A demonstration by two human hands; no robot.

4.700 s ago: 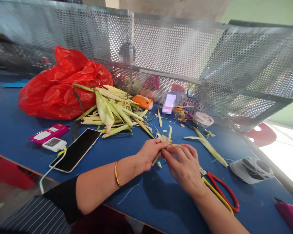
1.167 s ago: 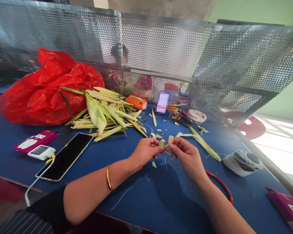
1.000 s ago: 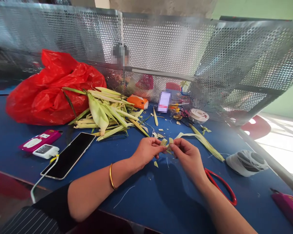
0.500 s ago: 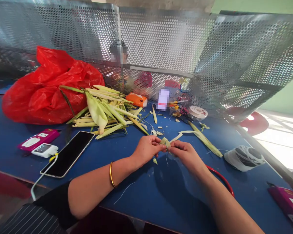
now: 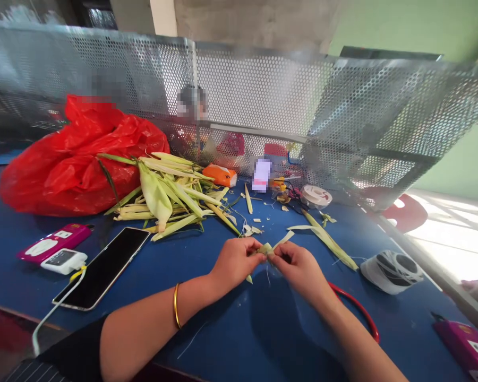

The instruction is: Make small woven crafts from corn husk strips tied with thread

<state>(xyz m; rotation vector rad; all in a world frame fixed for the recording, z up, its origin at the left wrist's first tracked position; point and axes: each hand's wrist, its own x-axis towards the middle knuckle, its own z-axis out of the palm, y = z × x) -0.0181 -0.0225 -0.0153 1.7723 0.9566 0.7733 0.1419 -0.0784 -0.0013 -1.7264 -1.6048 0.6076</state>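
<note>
Both hands meet over the middle of the blue table. My left hand (image 5: 239, 262), below a gold bangle, pinches one side of a small folded strip of corn husk (image 5: 266, 248). On its other side, my right hand (image 5: 297, 262) grips the same strip between thumb and fingers. A pale loose end of the strip rises past my right fingertips. Fine thread hangs below the folded piece. Behind my hands lie small husk scraps (image 5: 252, 230), and a long husk leaf (image 5: 330, 241) rests to the right. The fingers partly hide the fold.
A heap of corn husks (image 5: 183, 196) spills beside a red plastic bag (image 5: 83, 159). A phone (image 5: 103, 268) and a purple power strip (image 5: 56, 242) lie left. Thread spool (image 5: 391, 271), tape roll (image 5: 316, 196) and red cord (image 5: 358, 305) are right. A perforated metal screen (image 5: 255, 85) stands behind.
The camera view has tilted up slightly, so the table things appear lower. My hands still pinch the folded husk strip, and its loose end now stands closer to my right fingers.
</note>
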